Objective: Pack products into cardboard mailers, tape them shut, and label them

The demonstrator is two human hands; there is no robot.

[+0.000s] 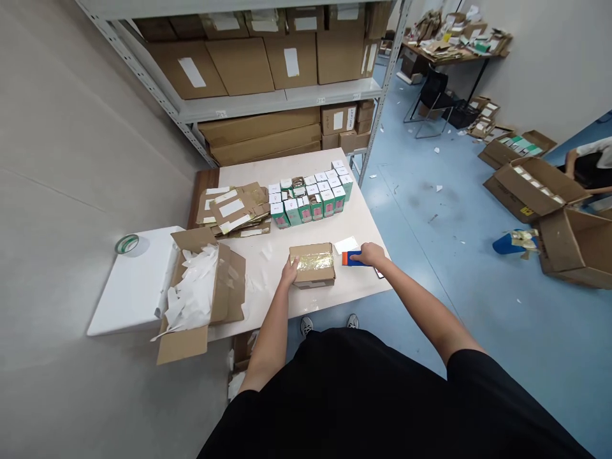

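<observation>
A small brown cardboard box [313, 262], taped across its top with clear tape, lies near the front edge of the pale table [268, 172]. My left hand [289, 273] rests against the box's left end, fingers curled on it. To the right of the box, my right hand [370, 254] is closed over a blue and orange tool [350, 258] lying on the table. A white card [345, 245] lies just behind that tool.
Rows of small green and white boxes [310, 194] stand mid-table, flattened cardboard [234, 207] to their left. An open carton of white paper scraps [196, 293] and a tape roll [127, 243] sit left. Shelves of cartons [268, 64] stand behind. Open cartons [535, 185] and another person [590, 162] are on the blue floor.
</observation>
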